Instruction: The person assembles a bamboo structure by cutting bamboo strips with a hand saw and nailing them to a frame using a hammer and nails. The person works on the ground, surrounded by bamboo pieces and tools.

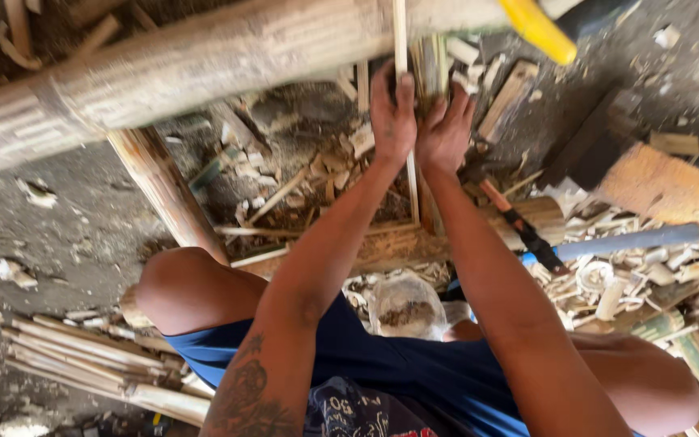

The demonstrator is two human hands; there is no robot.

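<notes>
Both my arms reach forward over my knees. My left hand [391,113] grips a thin pale bamboo strip [400,36] that runs straight up and down the view, thumb along it. Right beside it, my right hand [445,129] closes around a bundle of split bamboo pieces [430,65] standing upright. The two hands touch each other. A thick bamboo pole [188,65] lies across the top of the view, just above the hands.
Wood chips and shavings [301,170] cover the dark ground. A knife with a dark handle [519,226] lies to the right, near a grey pipe [633,240]. A stack of cut strips [91,356] lies lower left. A yellow handle [537,31] shows top right. A plastic bag [404,307] sits between my knees.
</notes>
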